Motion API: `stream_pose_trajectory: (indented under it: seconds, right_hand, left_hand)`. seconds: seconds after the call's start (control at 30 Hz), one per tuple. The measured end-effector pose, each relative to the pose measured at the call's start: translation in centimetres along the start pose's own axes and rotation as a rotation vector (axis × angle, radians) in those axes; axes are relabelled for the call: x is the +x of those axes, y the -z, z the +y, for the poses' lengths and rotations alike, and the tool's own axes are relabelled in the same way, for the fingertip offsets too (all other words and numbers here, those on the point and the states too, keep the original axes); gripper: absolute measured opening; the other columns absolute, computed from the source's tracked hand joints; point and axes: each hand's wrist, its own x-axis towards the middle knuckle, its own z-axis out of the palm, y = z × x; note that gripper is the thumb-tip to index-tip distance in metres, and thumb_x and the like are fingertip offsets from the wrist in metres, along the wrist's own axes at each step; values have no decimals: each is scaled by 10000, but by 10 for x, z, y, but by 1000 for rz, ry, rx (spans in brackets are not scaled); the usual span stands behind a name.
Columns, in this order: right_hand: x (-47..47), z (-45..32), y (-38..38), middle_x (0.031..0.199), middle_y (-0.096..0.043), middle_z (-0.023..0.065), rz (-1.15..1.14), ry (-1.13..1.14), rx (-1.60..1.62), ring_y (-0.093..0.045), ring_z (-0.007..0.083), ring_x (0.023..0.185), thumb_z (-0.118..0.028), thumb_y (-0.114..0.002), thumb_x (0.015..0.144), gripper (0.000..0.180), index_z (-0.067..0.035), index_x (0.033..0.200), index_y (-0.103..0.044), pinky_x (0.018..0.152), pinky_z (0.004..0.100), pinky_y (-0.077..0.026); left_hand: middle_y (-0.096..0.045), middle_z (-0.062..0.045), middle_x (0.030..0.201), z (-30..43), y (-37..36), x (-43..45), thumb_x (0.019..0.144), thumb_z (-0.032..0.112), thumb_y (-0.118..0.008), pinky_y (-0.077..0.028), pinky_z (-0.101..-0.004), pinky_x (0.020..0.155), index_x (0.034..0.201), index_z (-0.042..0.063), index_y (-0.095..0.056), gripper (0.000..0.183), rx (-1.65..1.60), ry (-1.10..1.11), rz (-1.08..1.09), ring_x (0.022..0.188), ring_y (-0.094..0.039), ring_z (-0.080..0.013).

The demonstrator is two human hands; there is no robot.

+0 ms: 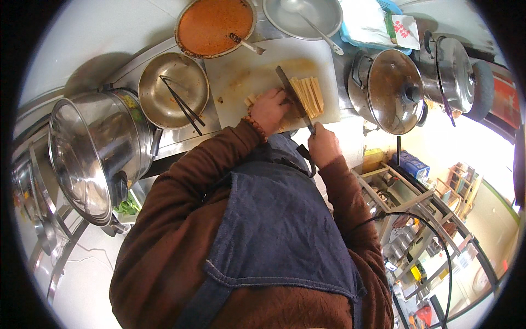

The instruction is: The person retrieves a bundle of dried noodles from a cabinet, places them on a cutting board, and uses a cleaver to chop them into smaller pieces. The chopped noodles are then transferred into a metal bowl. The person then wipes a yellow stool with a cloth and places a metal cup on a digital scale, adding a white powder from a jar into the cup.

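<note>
A knife (295,98) is in my right hand (324,144), its blade slanting up and to the left over a pale cutting board (238,78). Pale yellow strips of food (310,96) lie side by side just right of the blade. My left hand (269,109), with a beaded bracelet at the wrist, is on the board left of the blade, its fingers bent close to it. More pale pieces (251,98) show beside this hand. What lies beneath the fingers is hidden, so I cannot tell whether they grip anything.
Behind the board stand a bowl of red-orange sauce (215,24) and a metal bowl (328,16) with a ladle. A metal pan (174,107) with black chopsticks and a large lidded pot (98,152) are at the left. Lidded pots (380,92) stand at the right.
</note>
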Motion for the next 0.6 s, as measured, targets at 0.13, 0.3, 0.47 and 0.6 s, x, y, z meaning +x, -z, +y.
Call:
stream_pose_trajectory:
  seconds: [0.13, 0.3, 0.47, 0.6]
  right_hand:
    - [31, -1, -18, 943, -706, 323, 39, 43, 24, -677, 531, 941, -134, -543, 960, 181, -14, 1068, -624, 834, 609, -538]
    - [47, 2, -24, 950, -704, 317, 88, 97, 58, -670, 532, 934, -159, -564, 965, 187, -8, 1057, -623, 829, 610, -533]
    - [19, 13, -15, 888, -692, 305, 115, 57, 136, -663, 530, 884, -133, -601, 956, 147, 2, 1014, -600, 777, 597, -524]
    - [-2, 12, -11, 815, -687, 269, 232, 73, 232, -676, 496, 812, -126, -637, 961, 141, 9, 972, -594, 689, 534, -529]
  left_hand:
    - [-628, -122, 1301, 1, 2, -1, 751, 104, -725, -528, -459, 1029, 1062, 113, -744, 311, 0, 12, -20, 1240, -572, -373]
    - [-622, -137, 1271, 4, 8, 3, 777, 145, -701, -512, -449, 1028, 1053, 82, -742, 286, -15, -27, -1, 1236, -569, -349]
    - [-616, -146, 1280, 9, 24, -12, 742, 126, -737, -485, -465, 1067, 1011, 62, -726, 277, 6, -13, -6, 1242, -566, -363]
    - [-624, -137, 1263, 8, 33, -21, 709, 113, -746, -456, -477, 1090, 951, 64, -719, 249, 138, -40, -51, 1241, -570, -344]
